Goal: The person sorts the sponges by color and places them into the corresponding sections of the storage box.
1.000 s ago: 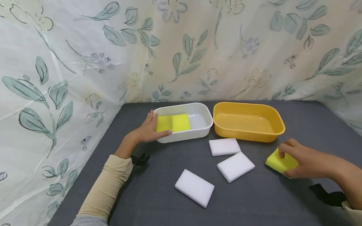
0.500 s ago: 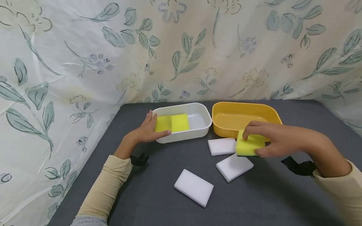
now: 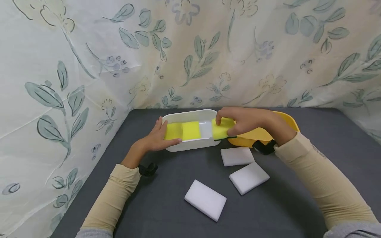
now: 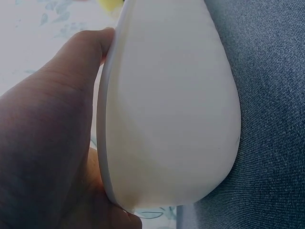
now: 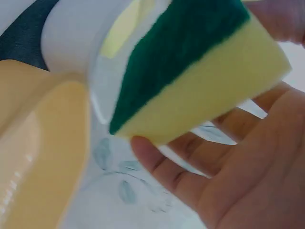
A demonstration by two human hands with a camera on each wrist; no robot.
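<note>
My right hand [image 3: 244, 119] grips a yellow sponge [image 3: 219, 129] with a green scouring side, above the right end of the white tray [image 3: 194, 145]. In the right wrist view, that green side [image 5: 176, 57] faces the tray, and fingers and thumb hold opposite ends of the sponge. Inside the tray, toward its left end, two yellow sponges [image 3: 191, 130] lie side by side. Across the tray's left end, my left hand [image 3: 153, 137] rests with fingers spread and straight, thumb along the front rim. Up close in the left wrist view, the thumb touches the rim of the tray [image 4: 176, 105].
A yellow-orange tray [image 3: 253, 135] stands just right of the white one, partly hidden by my right arm. Three white sponge blocks [image 3: 205, 200] lie on the dark grey table [image 3: 160, 205] in front. Behind the table hangs a leaf-patterned cloth [image 3: 190, 59].
My right hand has lifted the yellow sponge off the table's right side and carried it left, past the orange tray, to the white tray. My left hand has stayed at the tray's left end.
</note>
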